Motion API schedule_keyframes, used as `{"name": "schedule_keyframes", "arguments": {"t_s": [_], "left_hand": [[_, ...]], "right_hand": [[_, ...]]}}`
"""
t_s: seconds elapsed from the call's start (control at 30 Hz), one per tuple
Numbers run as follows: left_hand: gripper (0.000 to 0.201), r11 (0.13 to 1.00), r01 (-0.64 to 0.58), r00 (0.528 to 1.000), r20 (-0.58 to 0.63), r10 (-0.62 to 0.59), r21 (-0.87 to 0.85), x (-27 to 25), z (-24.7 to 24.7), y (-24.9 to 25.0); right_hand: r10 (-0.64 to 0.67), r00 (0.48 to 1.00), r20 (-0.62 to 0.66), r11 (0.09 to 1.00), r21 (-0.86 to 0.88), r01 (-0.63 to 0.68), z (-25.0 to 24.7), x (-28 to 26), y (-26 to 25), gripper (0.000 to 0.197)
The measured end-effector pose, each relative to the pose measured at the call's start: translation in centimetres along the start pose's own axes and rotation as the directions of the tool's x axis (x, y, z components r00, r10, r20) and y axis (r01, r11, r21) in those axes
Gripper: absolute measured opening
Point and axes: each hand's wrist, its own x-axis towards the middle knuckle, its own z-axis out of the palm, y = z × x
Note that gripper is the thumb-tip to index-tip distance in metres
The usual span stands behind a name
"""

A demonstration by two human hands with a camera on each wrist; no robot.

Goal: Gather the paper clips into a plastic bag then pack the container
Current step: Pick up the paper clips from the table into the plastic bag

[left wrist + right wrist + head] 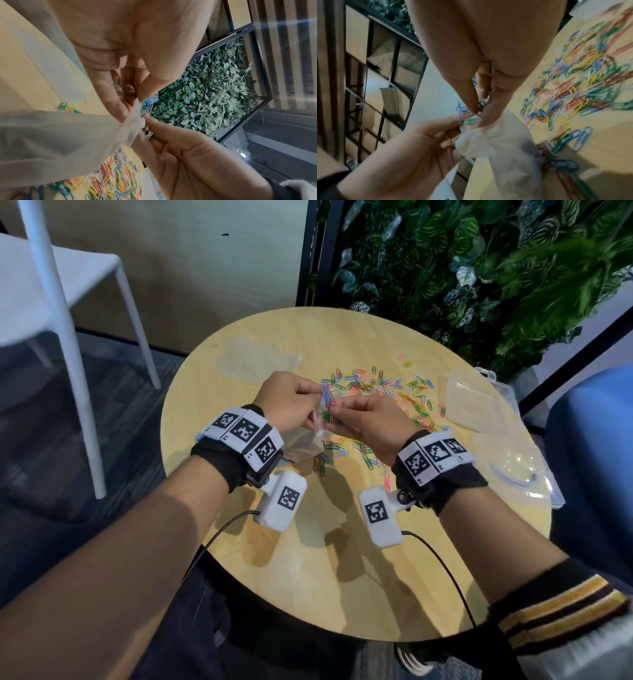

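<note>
Left hand pinches the plastic bag mouth above the table; contents unclear. Right hand pinches paper clips at it. Loose clips at 12 o'clock; clear container at 2 o'clock, contents indistinct

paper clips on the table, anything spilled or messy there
Yes. Most coloured paper clips lie scattered loose across the round table, outside the plastic bag both hands hold, and the container sits open to the right.
</note>
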Motion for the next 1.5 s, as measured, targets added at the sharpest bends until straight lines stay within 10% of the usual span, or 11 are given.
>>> {"name": "schedule_keyframes", "arguments": {"t_s": [0.43,0.67,1.17,1.33,1.4,1.5], "left_hand": [[0.022,1.000,-0.020,1.000,0.011,0.020,-0.011,-0.5,0.0,0.5],[0.023,0.998,-0.058,0.998,-0.014,0.058,0.023,-0.4,-0.2,0.6],[0.024,0.996,-0.084,0.996,0.015,0.083,0.043,-0.5,-0.6,0.6],[0.025,0.993,-0.100,0.995,-0.013,0.101,0.058,-0.1,-1.5,0.3],[0.026,0.995,-0.091,0.995,-0.039,0.093,0.046,0.3,-2.0,0.0],[0.028,0.996,-0.081,0.988,-0.128,0.086,0.046,0.9,-3.2,-0.4]], "right_hand": [[-0.149,0.985,-0.085,0.768,-0.637,0.062,0.0,-0.4,-1.5,0.005],[-0.116,0.991,-0.068,0.667,-0.745,0.027,1.1,0.4,-1.8,0.037],[-0.109,0.986,0.123,0.090,-0.987,0.133,2.9,-0.1,-3.1,0.018],[-0.059,0.960,0.273,0.205,-0.938,0.279,2.4,0.1,-3.1,0.021],[0.018,0.953,0.303,0.518,-0.818,0.250,1.8,0.4,-2.9,0.019],[-0.049,0.973,0.225,0.979,-0.182,0.091,1.0,0.4,-2.6,0.022]]}}
